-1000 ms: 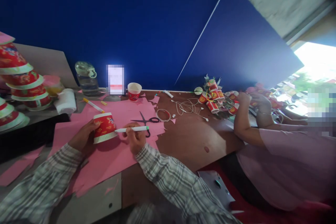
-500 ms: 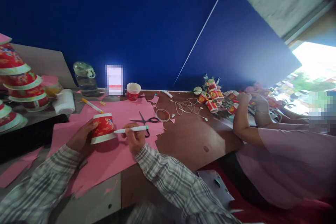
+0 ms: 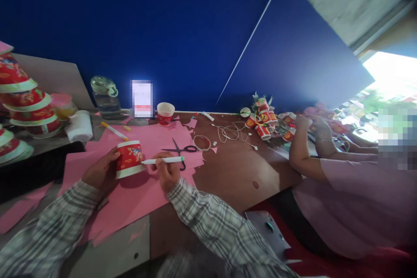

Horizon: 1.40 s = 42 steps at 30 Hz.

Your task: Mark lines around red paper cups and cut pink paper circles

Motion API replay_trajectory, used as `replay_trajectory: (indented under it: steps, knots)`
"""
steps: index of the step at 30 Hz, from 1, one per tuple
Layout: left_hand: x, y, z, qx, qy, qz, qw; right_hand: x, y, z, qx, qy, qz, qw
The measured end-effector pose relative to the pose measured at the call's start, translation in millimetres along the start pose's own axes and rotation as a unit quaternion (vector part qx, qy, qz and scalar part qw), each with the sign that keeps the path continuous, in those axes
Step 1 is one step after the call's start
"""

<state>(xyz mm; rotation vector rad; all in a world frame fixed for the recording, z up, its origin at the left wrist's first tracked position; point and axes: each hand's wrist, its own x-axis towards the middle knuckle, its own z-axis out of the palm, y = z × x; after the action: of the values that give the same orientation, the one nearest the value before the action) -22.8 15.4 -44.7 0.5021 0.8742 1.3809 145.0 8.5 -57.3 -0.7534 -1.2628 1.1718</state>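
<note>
My left hand (image 3: 103, 167) grips a red patterned paper cup (image 3: 129, 159) from its left side, with the cup's white rim facing down. In my right hand (image 3: 166, 173) is a white marker (image 3: 167, 160) with a green end, held pinched. The marker's tip points left and meets or nearly meets the cup's right side; I cannot tell if it touches. Pink paper sheets (image 3: 130, 213) lie under both hands. Just beyond the right hand, open black scissors (image 3: 179, 150) rest on the paper. A yellow-and-white marker (image 3: 114, 131) lies behind the cup.
Stacked red cups (image 3: 31, 100) rise at the left, near a water bottle (image 3: 106, 97) and a lit screen (image 3: 142, 100). Another cup (image 3: 166, 114) stands by the blue partition (image 3: 130, 30). Tape (image 3: 202, 142) and white earphones (image 3: 228, 132) lie rightward. A co-worker (image 3: 355, 195) sits at the right.
My left hand has turned the cup slightly, so its printed pattern has shifted, and the cup sits a little further right. My right hand and the marker stay almost in place.
</note>
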Motion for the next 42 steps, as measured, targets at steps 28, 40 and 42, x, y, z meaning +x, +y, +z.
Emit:
replay_trajectory:
  steps: [28,40,42]
  knots:
    - [8.9,-2.3,-12.7,0.177,0.031,0.035,0.983,-0.5,-5.3,0.9,-0.026,-0.018,0.012,0.999]
    - [5.2,-3.4,-9.0,0.146,0.033,0.025,0.988,-0.1,-6.3,3.4,-0.020,-0.011,0.030,0.999]
    - [3.5,-3.4,-6.5,0.123,0.031,0.017,0.992,3.5,-7.1,2.5,-0.002,0.020,0.025,0.999]
